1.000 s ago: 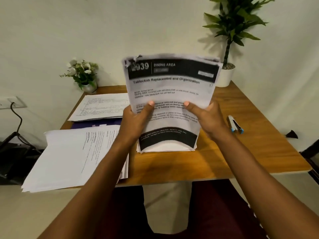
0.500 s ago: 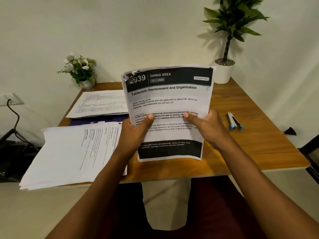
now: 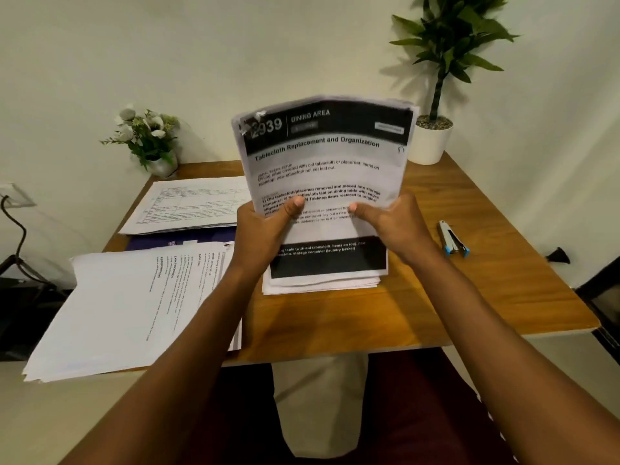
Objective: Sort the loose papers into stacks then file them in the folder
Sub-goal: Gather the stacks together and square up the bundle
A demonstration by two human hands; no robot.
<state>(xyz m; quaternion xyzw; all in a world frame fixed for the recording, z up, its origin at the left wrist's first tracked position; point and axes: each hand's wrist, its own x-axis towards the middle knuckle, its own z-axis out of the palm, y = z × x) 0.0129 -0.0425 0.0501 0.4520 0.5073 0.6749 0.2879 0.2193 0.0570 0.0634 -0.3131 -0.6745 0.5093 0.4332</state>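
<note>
Head view: both hands hold one bundle of papers [image 3: 325, 169] upright over the middle of the desk [image 3: 503, 290]. The front sheet faces the camera and is headed "DINING AREA" and "Tablecloth Replacement and Organization". The left hand [image 3: 265, 226] grips the bundle's left edge with its thumb pressed across the printed face. The right hand [image 3: 392, 223] grips the right edge the same way, so both hands are closed on the paper. The bundle's lower edges are fanned unevenly just at the desk top; I cannot tell whether they touch it.

From the bundle, a large stack of sheets [image 3: 127, 303] lies at eight o'clock, overhanging the desk's near left corner. A second flat stack [image 3: 191, 204] lies at ten o'clock. Between those two stacks shows a strip of the dark blue folder [image 3: 181, 238], mostly covered by them. A stapler [image 3: 453, 238] with blue tips lies alone at three o'clock, well apart from the papers. A small flower pot [image 3: 147, 139] stands at the far left corner, about eleven o'clock. A tall plant in a white pot [image 3: 432, 142] stands at one o'clock.
</note>
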